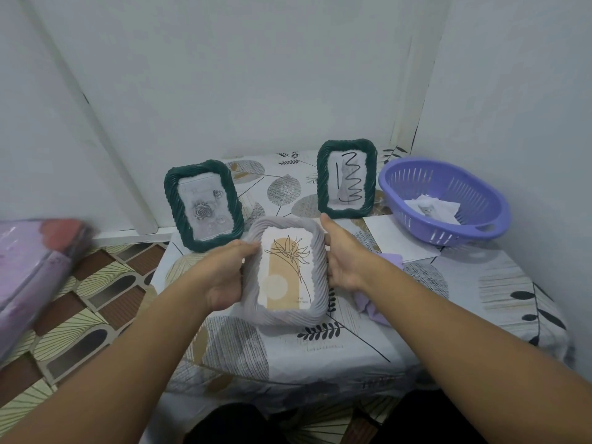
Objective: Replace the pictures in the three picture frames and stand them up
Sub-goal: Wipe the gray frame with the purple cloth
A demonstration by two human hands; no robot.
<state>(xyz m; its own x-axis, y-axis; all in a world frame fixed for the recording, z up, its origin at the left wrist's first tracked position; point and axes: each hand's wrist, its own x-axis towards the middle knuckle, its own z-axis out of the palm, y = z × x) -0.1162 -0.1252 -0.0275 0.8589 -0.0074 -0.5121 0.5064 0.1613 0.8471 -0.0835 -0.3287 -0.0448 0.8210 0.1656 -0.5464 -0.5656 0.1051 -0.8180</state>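
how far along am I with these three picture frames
Two look done: the green frame with the rose picture and the green frame with the scribbled picture stand upright on the table. In hand: your left hand and right hand hold the grey frame, a plant print showing inside. Left: standing it up.

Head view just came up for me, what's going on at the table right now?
A person holds the grey picture frame in both hands, the left hand gripping its left edge and the right hand its right edge, just above the tablecloth. It shows a line-drawn plant print. Two green frames already stand upright behind it: the left green frame with a rose picture, the right green frame with a scribbled-over picture. A purple basket at the right holds loose paper pictures.
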